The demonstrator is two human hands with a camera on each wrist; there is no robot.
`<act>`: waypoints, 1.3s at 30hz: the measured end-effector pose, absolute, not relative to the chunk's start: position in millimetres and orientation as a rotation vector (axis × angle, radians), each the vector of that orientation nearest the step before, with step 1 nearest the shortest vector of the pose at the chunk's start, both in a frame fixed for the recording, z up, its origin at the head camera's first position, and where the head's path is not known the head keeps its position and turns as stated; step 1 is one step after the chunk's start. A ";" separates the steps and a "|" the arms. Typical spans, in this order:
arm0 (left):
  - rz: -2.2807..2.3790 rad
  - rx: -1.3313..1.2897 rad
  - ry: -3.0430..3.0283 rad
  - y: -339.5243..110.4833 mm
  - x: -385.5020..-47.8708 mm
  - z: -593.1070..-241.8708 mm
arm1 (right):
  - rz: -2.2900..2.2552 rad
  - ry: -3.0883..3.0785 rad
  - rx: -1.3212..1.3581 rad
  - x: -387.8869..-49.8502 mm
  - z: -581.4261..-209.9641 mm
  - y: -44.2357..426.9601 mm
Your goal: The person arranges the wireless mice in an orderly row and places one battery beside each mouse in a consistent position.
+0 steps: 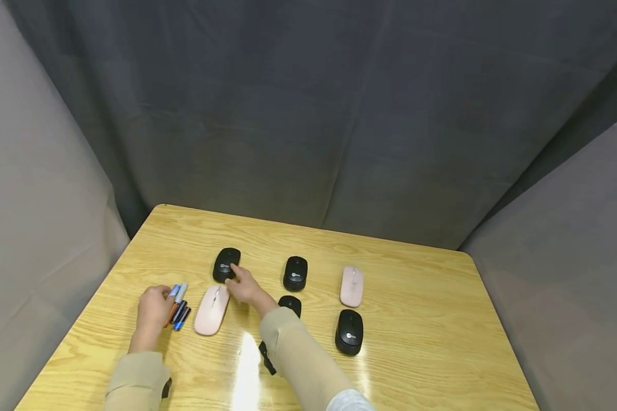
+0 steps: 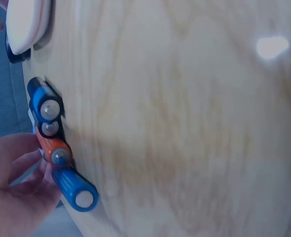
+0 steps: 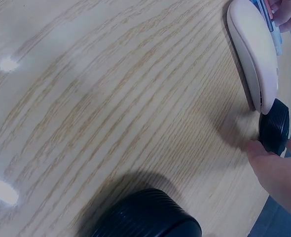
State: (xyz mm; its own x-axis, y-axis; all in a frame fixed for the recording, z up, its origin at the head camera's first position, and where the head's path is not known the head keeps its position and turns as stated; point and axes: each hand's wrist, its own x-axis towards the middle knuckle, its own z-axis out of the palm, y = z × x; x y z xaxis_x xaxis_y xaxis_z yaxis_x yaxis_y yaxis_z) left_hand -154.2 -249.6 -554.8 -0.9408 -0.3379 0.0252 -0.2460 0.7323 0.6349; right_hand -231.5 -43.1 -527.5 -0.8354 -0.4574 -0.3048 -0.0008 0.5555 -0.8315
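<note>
At the left of the table my left hand (image 1: 153, 308) pinches a blue battery (image 2: 75, 190) at the edge of a small row. Against it lie an orange battery (image 2: 55, 149), dark-and-blue ones (image 2: 44, 98) and a light blue battery (image 1: 181, 292). My right hand (image 1: 245, 287) reaches across to the black computer mouse (image 1: 226, 261) at the back left, thumb and fingers on its right side and near end. Between the two hands sits a pink computer mouse (image 1: 212, 311). The palm side of the right hand is mostly out of sight.
Further right stand a black mouse (image 1: 295, 273), a pink mouse (image 1: 352, 286) and another black mouse (image 1: 349, 332). My right sleeve (image 1: 308, 359) partly covers one more black mouse (image 1: 291, 304). Grey curtains (image 1: 308, 114) enclose the wooden table (image 1: 416, 285) behind and at the sides.
</note>
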 end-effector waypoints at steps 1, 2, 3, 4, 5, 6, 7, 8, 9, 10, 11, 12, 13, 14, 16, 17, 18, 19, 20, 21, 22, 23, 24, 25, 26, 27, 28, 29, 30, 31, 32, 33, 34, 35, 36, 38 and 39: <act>-0.986 0.455 -2.799 -250.1 -154.6 -554.9 | -1.210 2.304 -0.374 -231.1 -527.2 -43.0; -0.983 0.444 -2.806 -250.6 -154.7 -555.0 | -1.182 2.318 -0.377 -230.5 -526.8 -43.0; -0.978 0.434 -2.812 -250.8 -154.5 -555.0 | -1.158 2.324 -0.376 -230.0 -526.5 -42.9; -0.976 0.429 -2.815 -251.2 -154.7 -554.9 | -1.139 2.325 -0.380 -229.8 -526.7 -43.1; -0.976 0.426 -2.818 -251.2 -154.7 -554.7 | -1.118 2.326 -0.383 -229.3 -526.8 -43.2; -0.975 0.424 -2.819 -251.4 -154.8 -554.6 | -1.092 2.336 -0.393 -229.4 -527.0 -43.6; -0.972 0.423 -2.819 -251.2 -154.7 -554.3 | -1.070 2.345 -0.404 -229.4 -527.3 -44.1; -0.971 0.424 -2.821 -251.1 -154.6 -554.3 | -1.041 2.356 -0.415 -229.5 -527.8 -44.6; -0.969 0.424 -2.821 -251.1 -154.7 -554.1 | -1.021 2.363 -0.432 -229.6 -528.3 -45.0; -0.970 0.424 -2.824 -251.3 -155.3 -554.2 | -0.992 2.374 -0.449 -229.8 -528.7 -45.4; -0.971 0.424 -2.827 -251.1 -155.4 -554.1 | -0.961 2.386 -0.465 -229.8 -529.2 -45.5; -0.972 0.426 -2.829 -251.0 -155.6 -554.1 | -0.936 2.394 -0.479 -229.7 -529.3 -45.4; -0.972 0.426 -2.832 -251.0 -155.7 -554.3 | -0.916 2.401 -0.488 -229.7 -529.6 -45.4; -0.973 0.425 -2.835 -251.1 -156.0 -554.4 | -0.898 2.402 -0.493 -229.6 -530.0 -45.2; -0.978 0.423 -2.839 -251.4 -156.6 -554.7 | -0.858 2.416 -0.513 -229.1 -529.5 -44.2; -0.981 0.423 -2.839 -251.5 -156.5 -554.7 | -0.851 2.417 -0.512 -229.2 -529.6 -43.8; -0.987 0.422 -2.839 -251.8 -156.9 -554.8 | -0.845 2.418 -0.511 -229.0 -529.0 -43.4; -0.996 0.423 -2.840 -251.9 -157.3 -554.9 | -0.840 2.416 -0.507 -228.9 -528.8 -42.9; -1.008 0.426 -2.840 -252.1 -157.6 -554.9 | -0.831 2.417 -0.506 -228.9 -528.6 -42.6; -1.024 0.431 -2.840 -252.2 -158.1 -554.9 | -0.820 2.421 -0.508 -229.0 -528.6 -42.5; -1.038 0.438 -2.841 -252.5 -158.3 -554.9 | -0.809 2.426 -0.511 -229.0 -528.3 -42.5; -1.049 0.443 -2.842 -252.9 -158.6 -554.8 | -0.811 2.419 -0.497 -229.5 -529.2 -42.9; -1.060 0.453 -2.841 -253.3 -159.0 -554.9 | -0.806 2.420 -0.496 -229.5 -529.0 -43.1; -1.070 0.458 -2.838 -253.4 -159.5 -554.8 | -0.796 2.427 -0.496 -230.0 -529.4 -43.2; -1.075 0.461 -2.836 -253.5 -160.3 -554.9 | -0.783 2.433 -0.500 -230.4 -529.6 -43.5; -1.082 0.464 -2.832 -253.4 -161.3 -554.5 | -0.772 2.436 -0.502 -230.7 -529.6 -43.5; -1.085 0.468 -2.826 -253.3 -162.4 -554.4 | -0.766 2.438 -0.506 -230.8 -529.4 -43.4; -1.088 0.469 -2.814 -253.1 -163.9 -553.9 | -0.762 2.438 -0.511 -230.8 -529.0 -43.3; -1.091 0.470 -2.802 -252.6 -165.8 -553.1 | -0.760 2.435 -0.515 -230.5 -528.1 -43.1; -1.096 0.468 -2.790 -251.8 -168.0 -552.2 | -0.755 2.434 -0.524 -230.4 -527.3 -42.8; -1.100 0.467 -2.781 -250.9 -170.8 -551.5 | -0.754 2.433 -0.536 -230.6 -526.9 -42.6; -1.118 0.469 -2.772 -249.8 -173.8 -550.3 | -0.753 2.431 -0.541 -230.7 -526.4 -42.3; -1.124 0.471 -2.765 -248.4 -177.1 -549.5 | -0.753 2.430 -0.550 -231.0 -526.1 -42.1; -1.125 0.473 -2.761 -246.7 -180.9 -548.3 | -0.751 2.429 -0.560 -231.3 -526.0 -42.0; -1.138 0.478 -2.765 -244.8 -184.7 -547.0 | -0.750 2.427 -0.563 -231.8 -526.1 -42.0; -1.169 0.496 -2.779 -240.7 -192.7 -544.4 | -0.750 2.424 -0.569 -232.6 -526.8 -41.8; -1.182 0.504 -2.787 -238.7 -196.9 -543.1 | -0.751 2.419 -0.566 -232.7 -527.1 -41.8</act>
